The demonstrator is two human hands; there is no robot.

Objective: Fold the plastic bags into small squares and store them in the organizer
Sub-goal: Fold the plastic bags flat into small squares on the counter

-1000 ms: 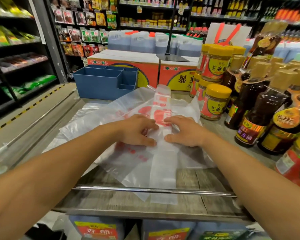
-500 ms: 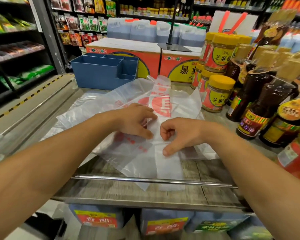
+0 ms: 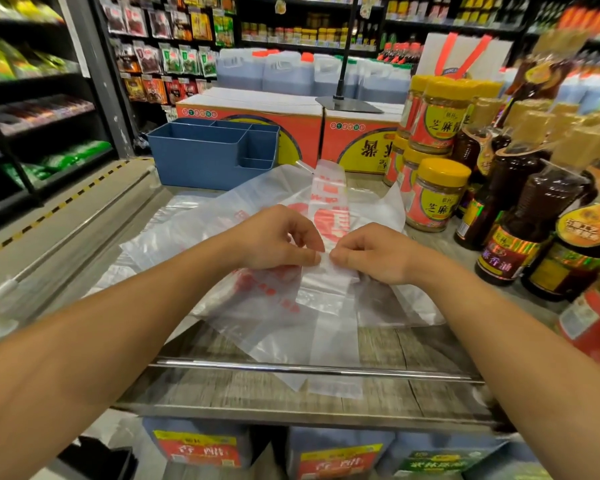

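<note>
A translucent plastic bag folded into a long narrow strip (image 3: pixel 329 202) with red print lies front to back over other flat clear bags (image 3: pixel 257 306) on the wooden shelf top (image 3: pixel 413 344). My left hand (image 3: pixel 278 240) and my right hand (image 3: pixel 371 252) meet at the strip's middle. Each pinches its plastic between thumb and fingertips. The strip's near end (image 3: pixel 333 358) hangs past the metal rail. A blue organizer (image 3: pixel 205 157) with several open compartments stands behind the bags at the back left; I see nothing inside it.
Yellow-lidded sesame paste jars (image 3: pixel 433 199) and dark sauce bottles (image 3: pixel 520 216) crowd the right side close to my right forearm. Red and yellow cartons (image 3: pixel 357 140) stand behind the organizer. A metal rail (image 3: pixel 312 368) runs along the front edge. Store shelves line the left.
Both hands were pressing flat on the strip a second ago. They have since curled, drawn together and now pinch the plastic at the middle, lifting it slightly.
</note>
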